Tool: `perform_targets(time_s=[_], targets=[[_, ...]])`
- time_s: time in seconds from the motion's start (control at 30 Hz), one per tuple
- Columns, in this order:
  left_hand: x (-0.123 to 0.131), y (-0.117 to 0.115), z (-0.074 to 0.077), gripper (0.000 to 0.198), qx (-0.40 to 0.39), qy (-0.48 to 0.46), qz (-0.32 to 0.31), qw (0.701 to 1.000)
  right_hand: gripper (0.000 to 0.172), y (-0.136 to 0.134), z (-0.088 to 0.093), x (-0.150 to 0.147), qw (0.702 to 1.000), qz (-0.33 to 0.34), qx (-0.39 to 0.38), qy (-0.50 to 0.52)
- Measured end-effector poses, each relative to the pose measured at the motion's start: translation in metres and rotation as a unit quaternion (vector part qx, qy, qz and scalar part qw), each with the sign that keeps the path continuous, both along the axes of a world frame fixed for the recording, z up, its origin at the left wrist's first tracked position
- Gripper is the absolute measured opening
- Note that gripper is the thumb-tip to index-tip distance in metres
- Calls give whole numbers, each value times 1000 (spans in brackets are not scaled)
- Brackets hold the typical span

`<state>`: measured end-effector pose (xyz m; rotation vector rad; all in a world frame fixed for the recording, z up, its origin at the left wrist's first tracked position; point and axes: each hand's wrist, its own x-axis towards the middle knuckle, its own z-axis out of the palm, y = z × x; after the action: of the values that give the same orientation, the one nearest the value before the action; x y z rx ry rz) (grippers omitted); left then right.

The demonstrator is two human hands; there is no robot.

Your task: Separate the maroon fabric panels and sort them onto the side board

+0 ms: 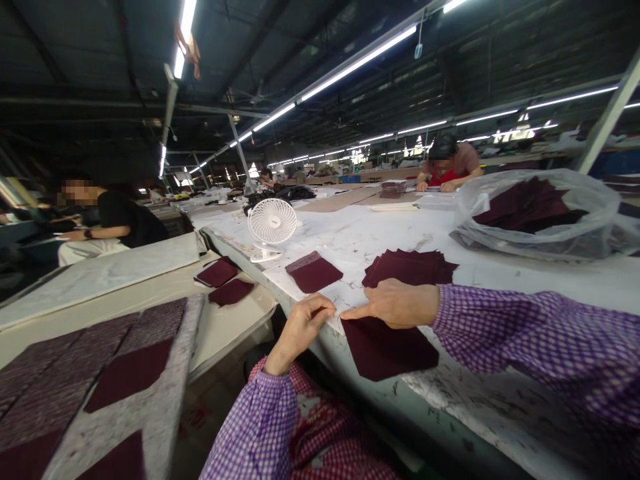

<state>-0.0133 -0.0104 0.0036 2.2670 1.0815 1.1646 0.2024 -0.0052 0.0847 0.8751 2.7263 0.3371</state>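
Observation:
A dark maroon fabric piece (387,350) lies at the near edge of the white-covered table (345,227). My right hand (397,303) rests over its upper edge, index finger stretched to its left corner. Just left of that corner is my left hand (303,327), thumb and fingertips pressed together; whatever may be between them is too small to make out. Beyond my right hand sits a fanned stack of maroon pieces (410,267). Another maroon piece with a speckled strip (314,272) lies beyond my left hand.
A white fan (271,223) stands on the table's left side. At right is a clear plastic bag (537,237) of maroon pieces. A lower table at left holds a board (183,360) with speckled and maroon pieces. One person sits at left; another leans over the table's far side.

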Motion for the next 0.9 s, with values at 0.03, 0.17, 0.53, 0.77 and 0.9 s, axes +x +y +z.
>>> perform_targets(time_s=[0.03, 0.17, 0.53, 0.77, 0.9], targets=[[-3, 2, 0, 16, -3, -13, 25, 1000, 45, 2, 0, 1, 1000, 1, 3, 7], [-8, 17, 3, 12, 35, 19, 129, 991, 40, 15, -1, 13, 995, -64, -52, 64], [16, 67, 7, 17, 39, 235, 211, 948, 16, 58, 6, 47, 923, -84, -264, 269], [24, 74, 10, 11, 3, 162, 218, 963, 34, 96, 3, 107, 936, -268, -32, 225], [13, 88, 6, 9, -42, 43, 245, 968, 38, 94, -4, 105, 932, -306, 98, 169]])
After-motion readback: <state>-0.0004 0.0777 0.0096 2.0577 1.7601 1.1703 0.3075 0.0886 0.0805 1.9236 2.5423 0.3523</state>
